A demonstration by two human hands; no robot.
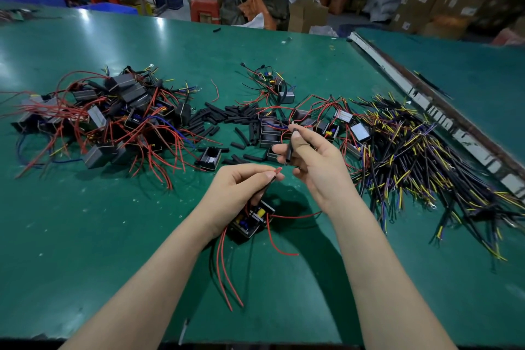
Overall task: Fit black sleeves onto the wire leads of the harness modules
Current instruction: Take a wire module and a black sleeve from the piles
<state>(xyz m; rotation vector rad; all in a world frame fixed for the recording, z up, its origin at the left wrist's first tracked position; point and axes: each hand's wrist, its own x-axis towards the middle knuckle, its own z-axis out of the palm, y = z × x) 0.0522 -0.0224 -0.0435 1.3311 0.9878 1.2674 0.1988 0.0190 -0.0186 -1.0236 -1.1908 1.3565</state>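
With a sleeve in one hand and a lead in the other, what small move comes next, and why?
Probably bring the sleeve's lower end down onto the red lead tip and slide it on. The right hand pinches a black sleeve just above that tip, apart from it. The left hand pinches the lead, whose module hangs below it.

Brightly lit from overhead, with white glare patches on the green worktop (85,17); soft shadows beneath the forearms; blurred background, wide-angle bending at edges.
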